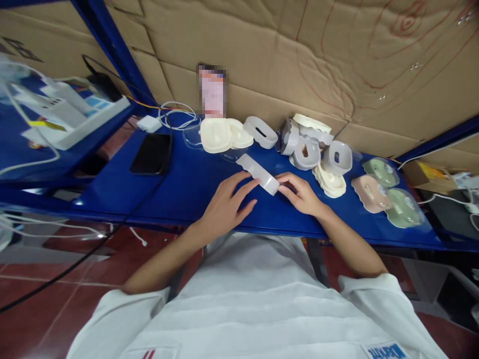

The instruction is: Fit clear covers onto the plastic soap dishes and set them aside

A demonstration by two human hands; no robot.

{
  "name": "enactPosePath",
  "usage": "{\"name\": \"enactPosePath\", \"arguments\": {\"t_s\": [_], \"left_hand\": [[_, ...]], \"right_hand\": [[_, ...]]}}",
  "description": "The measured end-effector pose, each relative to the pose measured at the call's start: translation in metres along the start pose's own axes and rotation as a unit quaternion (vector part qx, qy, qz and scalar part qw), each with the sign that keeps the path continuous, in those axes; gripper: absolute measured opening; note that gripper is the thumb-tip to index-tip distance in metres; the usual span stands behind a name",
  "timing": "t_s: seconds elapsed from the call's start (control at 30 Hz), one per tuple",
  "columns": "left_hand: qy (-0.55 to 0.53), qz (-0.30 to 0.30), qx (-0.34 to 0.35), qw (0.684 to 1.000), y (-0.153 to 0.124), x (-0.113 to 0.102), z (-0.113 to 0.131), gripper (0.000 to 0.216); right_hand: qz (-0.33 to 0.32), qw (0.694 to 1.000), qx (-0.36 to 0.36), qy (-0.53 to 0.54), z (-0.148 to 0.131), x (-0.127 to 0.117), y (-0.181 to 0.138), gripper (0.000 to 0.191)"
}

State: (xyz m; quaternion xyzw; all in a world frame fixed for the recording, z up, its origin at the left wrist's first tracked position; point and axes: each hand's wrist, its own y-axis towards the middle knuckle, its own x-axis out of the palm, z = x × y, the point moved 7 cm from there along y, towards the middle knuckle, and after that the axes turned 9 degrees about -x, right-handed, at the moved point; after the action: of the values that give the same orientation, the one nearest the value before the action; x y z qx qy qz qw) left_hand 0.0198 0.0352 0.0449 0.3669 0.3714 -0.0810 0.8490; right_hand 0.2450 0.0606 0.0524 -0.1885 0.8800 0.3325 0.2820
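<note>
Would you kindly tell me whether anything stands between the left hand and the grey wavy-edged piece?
Nothing visible does: the left hand is right at the wavy edge of the grey piece, and the right hand appears to hold its right end.

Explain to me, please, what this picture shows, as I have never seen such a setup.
There is no machine here, only a person's two bare hands. The single picture comes from a camera worn on the head, looking forward and down. The right hand holds one end of a pale grey strip; the left hand, fingers spread, reaches its near edge. On the blue table lie a flat black device, cream pieces, grey pieces, and green and pinkish ones.
</note>
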Motion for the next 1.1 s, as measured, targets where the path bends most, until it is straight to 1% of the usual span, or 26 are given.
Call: {"name": "enactPosePath", "arguments": {"t_s": [0.1, 0.17, 0.23, 0.3, 0.37, 0.43, 0.57, 0.63, 0.7, 0.77, 0.8, 0.83, 0.9, 0.97, 1.03, 1.1], "left_hand": [[0.004, 0.015, -0.001, 1.000, 0.000, -0.001, -0.001, 0.037], [0.011, 0.018, -0.009, 1.000, 0.000, 0.001, -0.003, 0.027], [0.019, 0.018, -0.001, 1.000, -0.002, 0.002, -0.003, 0.017], [0.025, 0.027, 0.017, 0.999, -0.004, 0.002, -0.002, 0.013], [0.030, 0.036, 0.027, 0.999, -0.007, 0.001, 0.000, 0.015], [0.033, 0.029, 0.034, 0.998, -0.008, 0.002, 0.001, 0.017], [0.058, -0.008, 0.054, 0.997, -0.005, 0.006, 0.004, 0.021], [0.082, -0.032, 0.073, 0.993, -0.002, 0.010, 0.007, 0.022], [0.076, -0.082, 0.110, 0.988, -0.003, 0.017, 0.011, 0.022], [0.042, -0.129, 0.140, 0.981, -0.005, 0.021, 0.015, 0.022], [0.028, -0.136, 0.141, 0.980, -0.005, 0.022, 0.015, 0.022], [0.023, -0.128, 0.127, 0.983, -0.005, 0.021, 0.013, 0.023], [0.041, -0.089, 0.071, 0.993, -0.002, 0.018, 0.004, 0.027], [0.067, -0.072, 0.022, 0.995, 0.000, 0.018, -0.005, 0.031], [0.073, -0.088, 0.018, 0.993, 0.000, 0.022, -0.006, 0.029], [0.061, -0.110, 0.054, 0.991, -0.002, 0.023, -0.001, 0.023]], "right_hand": [[-0.012, 1.000, -0.005, -0.006, -0.005, 0.002, 0.001, 0.027], [-0.026, 1.000, -0.009, -0.006, -0.009, 0.008, 0.002, 0.030], [-0.046, 0.999, -0.024, -0.009, -0.014, 0.017, 0.004, 0.038], [-0.056, 0.997, -0.042, -0.019, -0.020, 0.027, 0.005, 0.050], [-0.043, 0.998, -0.043, -0.032, -0.023, 0.033, 0.006, 0.053], [-0.016, 0.999, -0.026, -0.037, -0.021, 0.033, 0.007, 0.047], [0.050, 0.998, 0.003, -0.025, -0.010, 0.023, 0.005, 0.041], [0.064, 0.997, 0.013, -0.035, -0.006, 0.018, 0.004, 0.041], [0.067, 0.996, 0.008, -0.066, -0.006, 0.013, 0.003, 0.042], [0.078, 0.990, -0.002, -0.116, -0.009, 0.007, 0.003, 0.042], [0.086, 0.986, -0.004, -0.144, -0.010, 0.003, 0.003, 0.042], [0.093, 0.981, -0.003, -0.171, -0.011, -0.002, 0.003, 0.041], [0.105, 0.973, 0.006, -0.206, -0.011, -0.011, 0.002, 0.041], [0.104, 0.970, 0.010, -0.220, -0.009, -0.018, 0.003, 0.041], [0.089, 0.967, 0.008, -0.238, -0.005, -0.021, 0.002, 0.039], [0.063, 0.960, 0.010, -0.271, -0.001, -0.020, 0.001, 0.038]]}}
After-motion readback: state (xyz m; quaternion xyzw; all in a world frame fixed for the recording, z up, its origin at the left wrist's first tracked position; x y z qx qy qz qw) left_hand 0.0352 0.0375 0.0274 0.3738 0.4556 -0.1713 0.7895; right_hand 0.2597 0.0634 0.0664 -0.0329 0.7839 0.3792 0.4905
